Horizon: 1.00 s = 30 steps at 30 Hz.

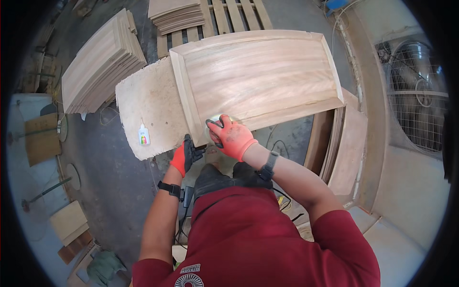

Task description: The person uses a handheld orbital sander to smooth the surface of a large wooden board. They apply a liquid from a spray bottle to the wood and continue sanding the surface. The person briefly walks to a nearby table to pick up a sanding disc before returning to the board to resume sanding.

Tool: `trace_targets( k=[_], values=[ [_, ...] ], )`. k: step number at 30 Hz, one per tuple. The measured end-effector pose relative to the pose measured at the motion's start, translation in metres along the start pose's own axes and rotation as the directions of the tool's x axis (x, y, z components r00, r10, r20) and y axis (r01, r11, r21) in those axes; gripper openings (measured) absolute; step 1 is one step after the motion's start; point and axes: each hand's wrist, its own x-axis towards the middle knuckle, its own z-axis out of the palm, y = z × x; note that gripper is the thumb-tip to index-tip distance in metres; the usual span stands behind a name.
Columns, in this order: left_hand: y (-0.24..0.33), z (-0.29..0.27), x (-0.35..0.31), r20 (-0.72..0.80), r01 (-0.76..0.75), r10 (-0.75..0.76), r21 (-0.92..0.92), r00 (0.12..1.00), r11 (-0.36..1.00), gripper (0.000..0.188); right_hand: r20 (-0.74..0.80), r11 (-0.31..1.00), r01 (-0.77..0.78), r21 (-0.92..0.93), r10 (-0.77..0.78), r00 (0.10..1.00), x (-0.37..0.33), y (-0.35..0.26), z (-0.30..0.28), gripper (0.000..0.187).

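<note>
A framed wooden door panel (258, 76) lies at an angle over a rough-edged board (153, 91). At the panel's near left corner, my left hand (188, 155), in a red and black glove, is closed on the frame's edge; some of its fingers are hidden. My right hand (233, 138), gloved the same way, presses a pale round pad (213, 128) against the panel's near edge, its fingers curled over it. The hand covers most of the pad, so its exact kind cannot be made out. A small white glue bottle (144, 134) is on the board, left of the panel.
Stacked wooden panels (103, 62) stand at the left, with another stack (177, 16) on a slatted pallet (234, 16) at the back. More panels (339, 143) lean at the right. A caged fan (416, 91) is by the right wall. Cables (282, 143) trail below the panel.
</note>
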Motion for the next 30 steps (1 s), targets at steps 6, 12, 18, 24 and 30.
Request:
trace_targets(
  k=[6,12,18,24,30],
  values=[
    [0.007,0.017,0.001,-0.158,0.084,-0.07,0.085,0.985,0.993,0.074,-0.036,0.965,-0.259,0.032,0.26,0.965,-0.023,0.018,0.002,0.075],
    [-0.005,-0.007,0.032,-0.232,0.139,-0.109,0.114,0.966,0.984,0.072,-0.15,0.926,-0.371,0.067,0.377,0.914,-0.052,0.075,-0.015,0.079],
    [0.0,0.007,0.023,-0.288,0.133,-0.079,0.172,0.954,0.976,0.069,-0.164,0.869,-0.482,0.11,0.494,0.854,-0.078,0.134,-0.037,0.08],
    [-0.005,-0.001,0.027,-0.383,0.156,-0.074,0.187,0.921,0.97,0.068,-0.202,0.829,-0.542,0.138,0.559,0.804,-0.098,0.195,-0.054,0.079],
    [-0.01,-0.001,0.024,-0.441,0.152,-0.056,0.187,0.896,0.971,0.072,-0.22,0.793,-0.589,0.156,0.61,0.762,-0.117,0.25,-0.068,0.077]
  ],
)
